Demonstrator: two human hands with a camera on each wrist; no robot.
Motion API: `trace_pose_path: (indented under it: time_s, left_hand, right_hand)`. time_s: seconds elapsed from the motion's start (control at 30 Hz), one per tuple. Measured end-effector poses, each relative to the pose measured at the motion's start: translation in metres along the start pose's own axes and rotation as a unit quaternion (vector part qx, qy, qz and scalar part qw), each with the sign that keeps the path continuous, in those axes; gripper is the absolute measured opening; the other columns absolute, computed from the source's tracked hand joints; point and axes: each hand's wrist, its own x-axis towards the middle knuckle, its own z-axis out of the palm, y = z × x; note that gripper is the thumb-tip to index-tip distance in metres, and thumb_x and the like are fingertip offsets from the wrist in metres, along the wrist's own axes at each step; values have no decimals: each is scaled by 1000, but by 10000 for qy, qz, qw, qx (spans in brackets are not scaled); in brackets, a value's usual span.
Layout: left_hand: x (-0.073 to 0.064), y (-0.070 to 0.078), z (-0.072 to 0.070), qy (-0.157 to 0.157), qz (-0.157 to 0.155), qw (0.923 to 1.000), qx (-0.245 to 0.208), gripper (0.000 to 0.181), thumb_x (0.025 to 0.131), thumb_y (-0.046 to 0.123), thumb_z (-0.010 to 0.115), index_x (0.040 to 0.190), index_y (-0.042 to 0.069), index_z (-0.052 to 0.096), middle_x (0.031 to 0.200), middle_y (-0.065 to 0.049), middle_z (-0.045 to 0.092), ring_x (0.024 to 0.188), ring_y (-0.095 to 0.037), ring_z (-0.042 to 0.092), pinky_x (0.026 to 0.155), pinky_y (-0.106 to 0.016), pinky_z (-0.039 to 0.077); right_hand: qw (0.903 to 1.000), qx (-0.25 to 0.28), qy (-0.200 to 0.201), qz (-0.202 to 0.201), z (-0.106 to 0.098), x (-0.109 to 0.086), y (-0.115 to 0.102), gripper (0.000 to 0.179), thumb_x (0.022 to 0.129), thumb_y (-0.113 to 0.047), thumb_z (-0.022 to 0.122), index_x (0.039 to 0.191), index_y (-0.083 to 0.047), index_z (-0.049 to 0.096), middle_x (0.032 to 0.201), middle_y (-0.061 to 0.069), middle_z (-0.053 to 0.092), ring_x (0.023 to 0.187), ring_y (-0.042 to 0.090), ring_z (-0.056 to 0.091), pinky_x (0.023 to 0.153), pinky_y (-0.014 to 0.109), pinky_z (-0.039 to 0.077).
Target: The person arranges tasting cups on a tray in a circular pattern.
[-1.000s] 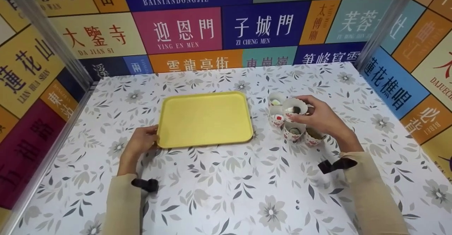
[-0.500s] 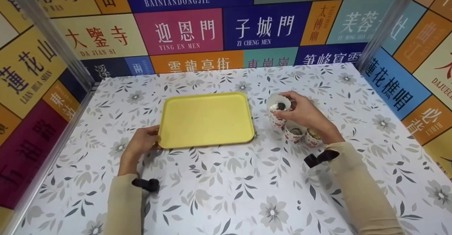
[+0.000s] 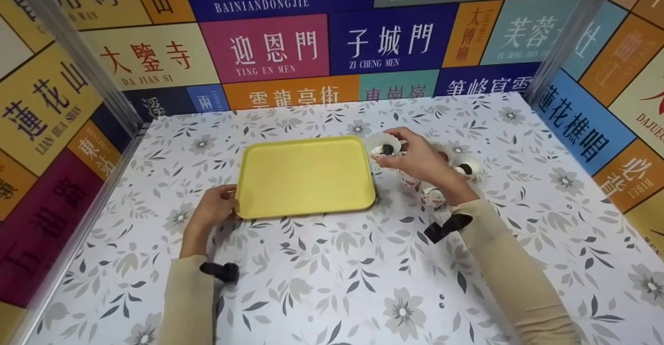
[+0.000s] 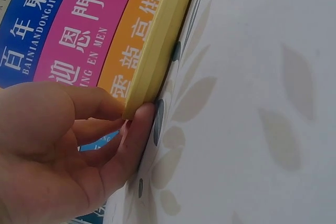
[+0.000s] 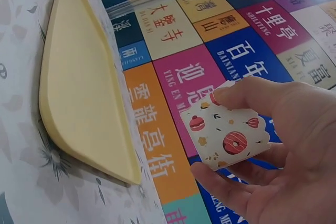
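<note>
The right hand (image 3: 417, 155) pinches a patterned paper cup (image 5: 226, 129); just left of that hand lies the yellow tray (image 3: 306, 179), long axis running sideways, its near-left corner pinched by the left hand (image 3: 214, 206).

The tray (image 3: 306, 176) is plain yellow. The paper cup (image 5: 226, 132) is cream, printed with red doughnuts. Grey flowers and leaves pattern the white counter (image 3: 321, 267). Sleeves (image 3: 189, 303) are beige; wall panels (image 3: 264, 46) mix blue, pink and orange.
</note>
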Motion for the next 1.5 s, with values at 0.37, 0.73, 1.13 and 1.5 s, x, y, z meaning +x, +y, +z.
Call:
trace_pose_path:
  time_s: [0.37,0.73,1.13,1.5]
  left_hand:
    - [4,2,1,149,34,9991,398,49,96,4,43,143,-7,50,116,-21,64,74,-9,61,64,-22,52]
    - [7,6,2,-42,-142,9999,79,50,97,3,43,146,-7,45,131,-26,59,80,-9,64,67,-22,55]
    - [6,-2,4,83,-318,9994,136,54,93,1,45,147,-4,46,132,-23,60,86,-13,63,69,-24,57]
    - [5,-2,-1,59,-311,9994,122,53,93,3,46,146,-2,48,128,-20,60,84,-12,62,69,-23,57]
  right_hand:
    - [10000,75,-18,-53,18,22,-18,71,85,-34,79,146,-19,46,134,7,57,114,24,56,90,36,50]
    - [9997,56,-224,31,38,47,-27,74,87,-33,76,151,-21,41,141,8,55,115,25,56,97,41,50]
    - [10000,20,-14,-3,79,69,-19,63,87,-33,77,140,-15,50,137,12,57,121,28,55,103,45,47]
    - [9996,221,22,-198,107,87,-29,58,87,-27,78,137,-8,54,136,13,59,124,28,55,109,44,44]
